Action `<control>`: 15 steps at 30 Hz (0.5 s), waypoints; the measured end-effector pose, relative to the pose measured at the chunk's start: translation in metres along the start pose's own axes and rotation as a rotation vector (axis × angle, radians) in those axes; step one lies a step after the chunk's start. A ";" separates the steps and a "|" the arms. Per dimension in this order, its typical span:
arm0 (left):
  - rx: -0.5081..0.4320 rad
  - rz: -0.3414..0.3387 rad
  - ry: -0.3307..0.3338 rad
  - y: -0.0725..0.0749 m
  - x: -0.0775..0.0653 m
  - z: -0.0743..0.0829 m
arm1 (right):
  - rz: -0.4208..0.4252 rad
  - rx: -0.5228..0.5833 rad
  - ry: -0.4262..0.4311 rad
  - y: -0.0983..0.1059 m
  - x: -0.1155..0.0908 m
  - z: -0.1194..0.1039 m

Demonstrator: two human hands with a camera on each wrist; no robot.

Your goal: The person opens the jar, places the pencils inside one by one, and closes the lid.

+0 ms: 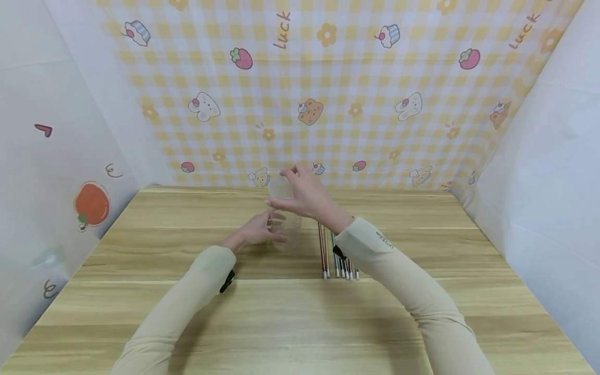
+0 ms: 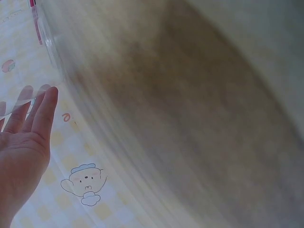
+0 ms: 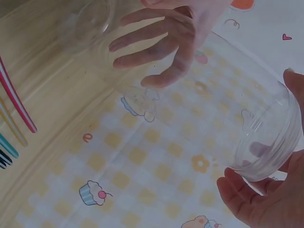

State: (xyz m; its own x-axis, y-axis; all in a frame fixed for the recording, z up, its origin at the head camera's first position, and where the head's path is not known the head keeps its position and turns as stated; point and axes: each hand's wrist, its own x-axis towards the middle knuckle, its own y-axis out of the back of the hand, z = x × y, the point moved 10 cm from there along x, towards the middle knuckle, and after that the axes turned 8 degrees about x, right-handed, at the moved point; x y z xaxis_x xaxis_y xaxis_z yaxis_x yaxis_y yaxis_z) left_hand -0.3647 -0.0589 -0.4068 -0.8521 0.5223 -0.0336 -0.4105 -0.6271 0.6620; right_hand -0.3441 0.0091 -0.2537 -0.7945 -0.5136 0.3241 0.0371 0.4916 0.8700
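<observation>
My right hand (image 1: 307, 195) grips a clear cup (image 1: 278, 187) above the middle of the table. In the right wrist view, thumb and fingers lie around the rounded end of this cup (image 3: 268, 137). Just below, my left hand (image 1: 258, 229) has its fingers spread beside a second clear cup (image 1: 291, 237). The left hand (image 3: 166, 42) shows no curled grip in the right wrist view, where the second cup (image 3: 85, 28) is at the upper left. Whether the two cups touch is hard to tell. Straight fingers (image 2: 45, 111) also show in the left wrist view.
Several thin paintbrushes (image 1: 323, 250) with coloured handles lie side by side on the wooden table (image 1: 290, 323), partly under my right forearm. A yellow checked cloth (image 1: 356, 83) hangs behind the table, and white sheets (image 1: 553, 156) stand at both sides.
</observation>
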 end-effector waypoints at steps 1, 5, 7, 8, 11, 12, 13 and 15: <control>0.001 -0.002 -0.003 -0.001 0.000 0.000 | 0.005 -0.005 0.002 0.000 0.000 0.000; 0.001 -0.003 -0.017 -0.001 0.000 0.002 | 0.009 0.010 0.032 0.001 -0.001 0.000; -0.001 -0.003 -0.022 0.000 0.000 0.003 | -0.001 0.040 0.067 0.001 -0.001 -0.001; -0.003 -0.004 -0.023 0.000 0.000 0.003 | -0.010 0.058 0.089 0.001 -0.001 -0.001; -0.006 -0.003 -0.042 0.000 0.001 0.005 | -0.040 0.104 0.151 0.000 -0.001 -0.003; -0.009 -0.003 -0.050 0.000 0.001 0.006 | -0.050 0.118 0.169 -0.001 -0.001 -0.003; -0.011 -0.001 -0.055 0.000 0.001 0.007 | -0.059 0.133 0.184 -0.001 -0.001 -0.003; -0.019 0.000 -0.066 0.000 0.001 0.008 | -0.071 0.155 0.212 -0.002 -0.001 -0.003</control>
State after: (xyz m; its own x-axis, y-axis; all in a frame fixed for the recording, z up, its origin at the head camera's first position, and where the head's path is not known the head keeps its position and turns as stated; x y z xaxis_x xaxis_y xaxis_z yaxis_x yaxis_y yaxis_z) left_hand -0.3635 -0.0540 -0.4011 -0.8287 0.5594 0.0163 -0.4174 -0.6372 0.6480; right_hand -0.3421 0.0068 -0.2544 -0.6465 -0.6784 0.3490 -0.1207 0.5426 0.8313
